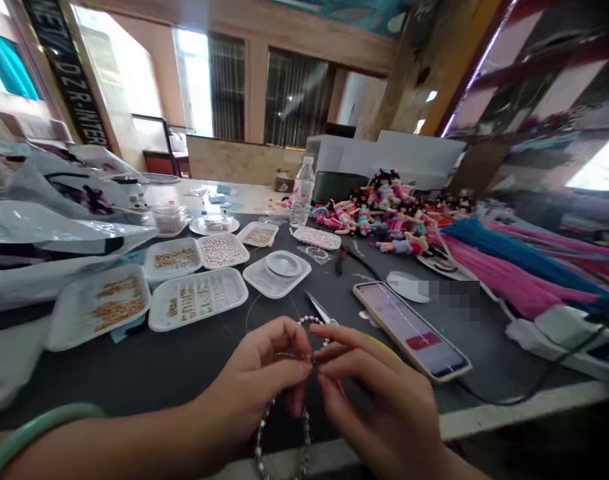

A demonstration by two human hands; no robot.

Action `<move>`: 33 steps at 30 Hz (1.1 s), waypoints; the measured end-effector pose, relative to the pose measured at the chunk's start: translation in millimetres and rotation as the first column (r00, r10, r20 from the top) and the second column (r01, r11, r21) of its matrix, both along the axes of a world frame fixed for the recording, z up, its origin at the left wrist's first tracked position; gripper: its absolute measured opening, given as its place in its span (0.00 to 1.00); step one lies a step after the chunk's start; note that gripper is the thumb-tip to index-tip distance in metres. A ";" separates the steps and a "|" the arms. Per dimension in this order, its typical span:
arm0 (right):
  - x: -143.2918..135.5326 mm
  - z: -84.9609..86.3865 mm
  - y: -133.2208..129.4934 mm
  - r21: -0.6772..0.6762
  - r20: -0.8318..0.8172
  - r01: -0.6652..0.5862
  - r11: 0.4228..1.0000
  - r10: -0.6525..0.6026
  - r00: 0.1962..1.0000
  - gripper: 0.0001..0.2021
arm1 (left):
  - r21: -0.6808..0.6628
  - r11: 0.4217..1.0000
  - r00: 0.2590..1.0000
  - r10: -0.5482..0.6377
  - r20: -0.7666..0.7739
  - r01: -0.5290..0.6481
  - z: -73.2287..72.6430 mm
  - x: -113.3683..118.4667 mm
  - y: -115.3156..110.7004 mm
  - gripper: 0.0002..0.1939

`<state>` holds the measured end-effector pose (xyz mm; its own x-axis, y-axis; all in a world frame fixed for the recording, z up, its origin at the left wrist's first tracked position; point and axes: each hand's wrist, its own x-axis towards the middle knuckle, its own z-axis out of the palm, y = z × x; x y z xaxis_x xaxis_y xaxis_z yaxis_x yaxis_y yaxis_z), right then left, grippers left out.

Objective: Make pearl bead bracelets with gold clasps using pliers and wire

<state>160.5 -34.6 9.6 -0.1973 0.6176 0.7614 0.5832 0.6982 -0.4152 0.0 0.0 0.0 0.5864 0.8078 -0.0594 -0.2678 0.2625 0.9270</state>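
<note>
My left hand [267, 363] pinches a strand of silvery and pale beads [259, 451] between thumb and forefinger. Part of the strand hangs in a long loop below the hands, and another part curves behind the fingertips. My right hand [379, 383] meets it from the other side, its fingertips closed in at the same spot. The small piece at the fingertips is too hidden to make out. Just beyond the hands, on the dark tabletop [184, 363], lies a pair of scissors [321, 309].
White trays of gold-coloured pieces [198, 300] and pink beads [223, 251] stand to the left. A phone [414, 330] lies to the right, with pliers [340, 260] further back. Behind are a water bottle [302, 192], piled dolls [384, 213] and pink mesh [514, 267].
</note>
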 end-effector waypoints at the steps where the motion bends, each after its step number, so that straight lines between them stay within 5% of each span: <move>1: -0.2 -0.6 -0.4 0.003 -0.003 -0.003 1.000 0.003 1.000 0.06 | 0.002 1.000 1.000 -0.002 0.004 0.002 0.3 0.2 -0.6 0.06; 33: -1.0 -3.6 1.5 0.006 -0.021 -0.004 1.000 0.004 1.000 0.06 | 0.019 0.999 0.999 -0.032 0.018 0.032 -0.1 -0.2 -1.5 0.05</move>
